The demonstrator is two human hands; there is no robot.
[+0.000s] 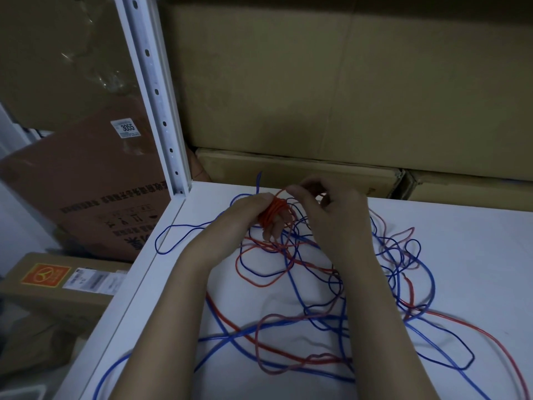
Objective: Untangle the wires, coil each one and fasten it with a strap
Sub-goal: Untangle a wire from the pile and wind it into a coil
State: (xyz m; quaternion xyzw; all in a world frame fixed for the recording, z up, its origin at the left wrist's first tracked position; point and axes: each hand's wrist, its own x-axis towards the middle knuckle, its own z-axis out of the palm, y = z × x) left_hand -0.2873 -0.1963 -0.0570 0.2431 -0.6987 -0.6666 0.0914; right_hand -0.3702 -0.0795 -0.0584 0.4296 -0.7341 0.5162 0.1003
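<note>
On the white shelf top (461,226), the left hand (248,210) wears a thin orange wire coil (274,212) – light, springy – while the right hand (326,203) pinches its free end

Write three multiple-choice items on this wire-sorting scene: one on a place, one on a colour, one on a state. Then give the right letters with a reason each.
1. Where does the white upright post stand?
A. at the far left corner of the table
B. at the table's near right corner
C. in the middle of the table

2. What colour is the wire coil wound round the left hand?
A. green
B. orange-red
C. white

3. How do the loose wires lie on the white table?
A. in neat strapped bundles
B. in one straight line
C. in a tangled heap of red and blue loops

Answers: 1 A, the post rises from the table's far left corner. 2 B, the turns round the fingers are orange-red. 3 C, the loops cross over each other and no strap shows; the right hand pinches a strand by the coil.
</note>
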